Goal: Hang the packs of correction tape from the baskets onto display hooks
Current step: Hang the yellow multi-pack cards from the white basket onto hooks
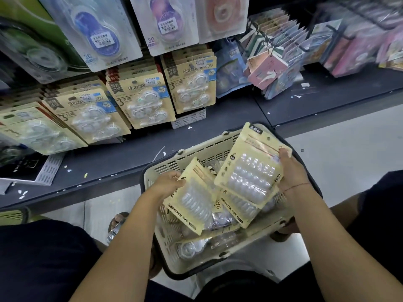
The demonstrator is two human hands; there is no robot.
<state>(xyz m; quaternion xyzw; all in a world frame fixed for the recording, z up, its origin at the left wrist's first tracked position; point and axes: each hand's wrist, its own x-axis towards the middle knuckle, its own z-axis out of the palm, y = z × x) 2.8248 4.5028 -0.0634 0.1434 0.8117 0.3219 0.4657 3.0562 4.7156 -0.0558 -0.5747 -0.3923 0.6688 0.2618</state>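
L hand point(171, 182) grips 1 pack point(192, 204), R hand point(291, 168) grips a 2nd pack point(250, 171) — both above 1 basket point(192, 160).

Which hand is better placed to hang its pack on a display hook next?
Probably the right hand: it holds the raised pack above the basket, while the left hand grips the lower pack lying among the others.

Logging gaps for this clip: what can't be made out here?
Head view only.
Hooks: hidden behind hung packs.
Basket floor: covered by loose packs; left hand and right hand each hold one above.
Price stickers: too small and blurred to read.
Right-edge cards: blurred.
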